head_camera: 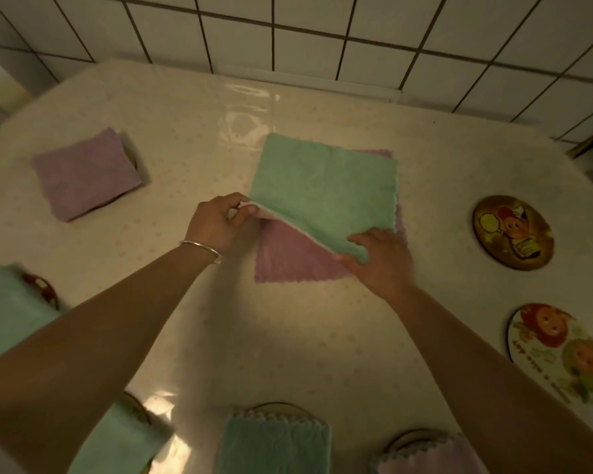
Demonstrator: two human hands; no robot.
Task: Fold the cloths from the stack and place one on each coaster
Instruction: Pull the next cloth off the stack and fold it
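Observation:
A green cloth [324, 186] lies on top of a purple cloth [288, 258] in the middle of the table. My left hand [220, 222] pinches the green cloth's near left corner and holds it off the purple one. My right hand [379, 258] grips the green cloth's near right corner, so its front edge is lifted. Two round picture coasters lie bare at the right, a dark one [513, 232] and a light one [558, 352]. A folded purple cloth [84, 172] covers a coaster at the far left.
More folded cloths sit on coasters: green at the left edge [9, 302], green at the near left [117, 439], green at the near middle [274, 446], purple at the near right [428, 460]. The table [271, 347] has a glossy cover. A tiled wall [322, 32] stands behind.

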